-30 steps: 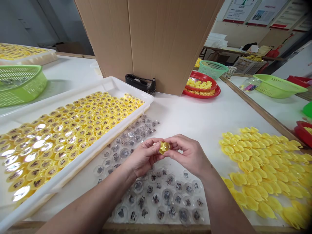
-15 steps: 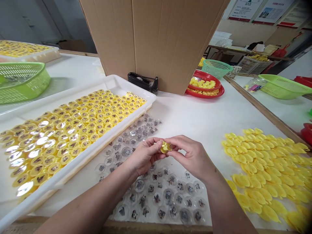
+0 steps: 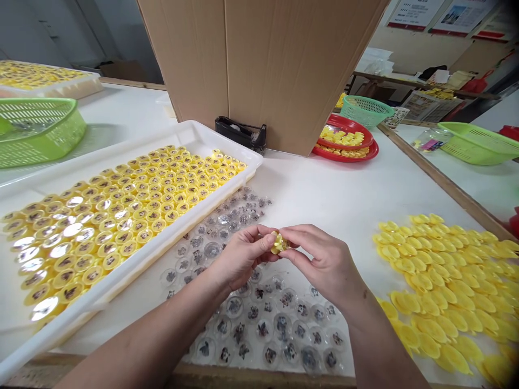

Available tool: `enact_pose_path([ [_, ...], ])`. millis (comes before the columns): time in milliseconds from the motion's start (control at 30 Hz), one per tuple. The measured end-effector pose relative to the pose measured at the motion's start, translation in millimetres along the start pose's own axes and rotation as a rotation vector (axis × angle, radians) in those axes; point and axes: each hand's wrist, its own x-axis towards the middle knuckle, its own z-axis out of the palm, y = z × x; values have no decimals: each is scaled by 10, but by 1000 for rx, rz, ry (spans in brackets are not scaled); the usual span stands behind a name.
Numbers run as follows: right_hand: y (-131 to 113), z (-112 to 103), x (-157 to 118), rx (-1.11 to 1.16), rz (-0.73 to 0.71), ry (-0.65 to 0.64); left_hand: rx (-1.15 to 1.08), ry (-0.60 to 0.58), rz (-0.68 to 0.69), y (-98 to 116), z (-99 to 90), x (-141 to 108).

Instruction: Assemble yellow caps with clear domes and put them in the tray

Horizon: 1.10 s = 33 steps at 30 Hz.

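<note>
Head view, items in the work area:

- Left hand point(image 3: 243, 256): the thumb and fingers point(image 3: 261, 240) are pressed together on the near-left side of a small yellow plastic piece point(image 3: 279, 243).
- Right hand point(image 3: 326, 265): the thumb and fingers point(image 3: 295, 244) pinch the same piece from the right. The two hands hold it between them, above the tabletop point(image 3: 324, 200), and partly cover it.
- Clear round plastic capsules point(image 3: 235, 306), each showing a dark figure, lie scattered on the tabletop directly below and around both hands.
- White plastic tray point(image 3: 162, 241): stands left of the hands, filled with rows of yellow capsules point(image 3: 121, 216).
- Flat yellow plastic parts point(image 3: 441, 292): lie in a loose heap at right.
- Two red plates point(image 3: 346, 143) holding yellow parts stand at far right of centre, beside a cardboard sheet point(image 3: 259, 65) and a black tape dispenser point(image 3: 241, 134).
- Green perforated basket point(image 3: 36, 132): sits at left, beyond the tray.
</note>
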Motion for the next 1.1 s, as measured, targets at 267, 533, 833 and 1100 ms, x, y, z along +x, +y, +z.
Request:
enact_pose_path([
  [267,-28,28,9,26,-6,-3,59,4,21,47,21,-27],
  [533,29,183,19,-32,-19,58,46,13,-12,42,45,-18],
  [833,238,195,2,305,362,-25,296,95,159,74,43,0],
  [1100,308,293,-16,638,481,-116,522,164,304,123,76,-18],
])
